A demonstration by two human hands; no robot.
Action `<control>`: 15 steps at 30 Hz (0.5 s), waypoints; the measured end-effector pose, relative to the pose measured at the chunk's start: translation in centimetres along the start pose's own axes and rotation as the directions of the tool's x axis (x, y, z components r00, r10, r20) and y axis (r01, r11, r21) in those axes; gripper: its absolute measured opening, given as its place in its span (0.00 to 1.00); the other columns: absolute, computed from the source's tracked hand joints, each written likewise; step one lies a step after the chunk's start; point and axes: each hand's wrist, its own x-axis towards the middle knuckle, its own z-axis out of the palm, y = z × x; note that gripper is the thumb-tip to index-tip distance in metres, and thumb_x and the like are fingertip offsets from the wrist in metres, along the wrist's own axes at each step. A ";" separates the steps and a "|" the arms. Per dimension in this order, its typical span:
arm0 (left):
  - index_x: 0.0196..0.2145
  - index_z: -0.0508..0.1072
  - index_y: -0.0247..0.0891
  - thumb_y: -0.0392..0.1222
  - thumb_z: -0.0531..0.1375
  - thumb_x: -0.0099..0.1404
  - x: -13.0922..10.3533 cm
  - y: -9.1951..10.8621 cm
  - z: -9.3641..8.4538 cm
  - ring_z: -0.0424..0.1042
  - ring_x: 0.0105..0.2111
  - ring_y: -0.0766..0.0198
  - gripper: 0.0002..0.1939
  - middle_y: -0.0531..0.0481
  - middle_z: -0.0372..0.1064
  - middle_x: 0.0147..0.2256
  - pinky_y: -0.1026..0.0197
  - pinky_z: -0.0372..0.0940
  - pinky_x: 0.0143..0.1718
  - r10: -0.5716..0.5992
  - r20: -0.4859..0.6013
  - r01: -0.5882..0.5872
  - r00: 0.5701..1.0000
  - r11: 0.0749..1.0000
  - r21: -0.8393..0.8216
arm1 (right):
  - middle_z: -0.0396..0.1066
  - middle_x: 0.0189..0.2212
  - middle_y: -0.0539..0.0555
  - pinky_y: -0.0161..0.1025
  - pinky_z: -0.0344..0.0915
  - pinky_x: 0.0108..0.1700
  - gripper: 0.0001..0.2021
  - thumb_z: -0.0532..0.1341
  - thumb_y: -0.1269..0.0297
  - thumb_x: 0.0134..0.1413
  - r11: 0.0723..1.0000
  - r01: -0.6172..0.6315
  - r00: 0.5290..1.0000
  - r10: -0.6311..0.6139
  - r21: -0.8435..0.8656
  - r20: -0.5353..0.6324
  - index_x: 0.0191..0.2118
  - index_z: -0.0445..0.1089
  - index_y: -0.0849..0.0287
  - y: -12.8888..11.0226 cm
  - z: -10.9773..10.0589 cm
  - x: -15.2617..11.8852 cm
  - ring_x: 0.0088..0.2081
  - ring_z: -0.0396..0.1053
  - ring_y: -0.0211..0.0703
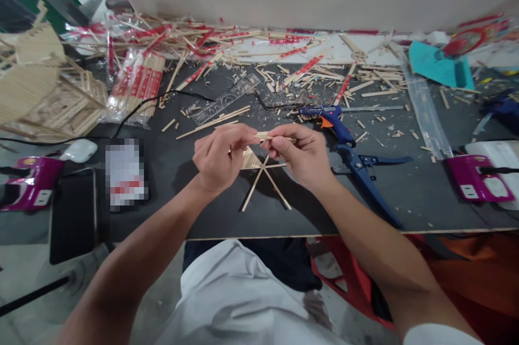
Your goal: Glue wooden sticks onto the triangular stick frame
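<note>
My left hand [225,157] and my right hand [303,154] meet over the middle of the dark tabletop, fingers closed on short wooden sticks [263,135] held level between the fingertips. How many sticks are in the pinch I cannot tell. Below the hands lies a star-shaped frame of thin sticks [276,190], its legs spreading from one centre. A panel of sticks laid side by side [251,160] fills one of its gaps, partly covered by my left hand. Just right of my right hand are a blue glue gun [333,120] and blue-handled cutters [367,185].
Packs of chopsticks [135,83] and a built stick model [32,85] stand at the left. A clear ruler [227,99] and scattered offcuts lie beyond the hands. Purple power sockets [480,177] sit at both sides; a phone [73,207] overhangs the near edge. A black cable [154,98] crosses the left.
</note>
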 end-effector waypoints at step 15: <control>0.33 0.72 0.41 0.39 0.60 0.74 0.5 0.2 -0.4 0.79 0.28 0.70 0.09 0.57 0.77 0.26 0.69 0.70 0.32 -0.075 0.059 0.070 0.995 0.995 0.074 | 0.80 0.26 0.49 0.31 0.71 0.29 0.13 0.76 0.54 0.47 0.991 -0.133 0.989 0.130 0.032 0.070 0.34 0.80 0.55 0.2 0.5 0.1 0.24 0.71 0.32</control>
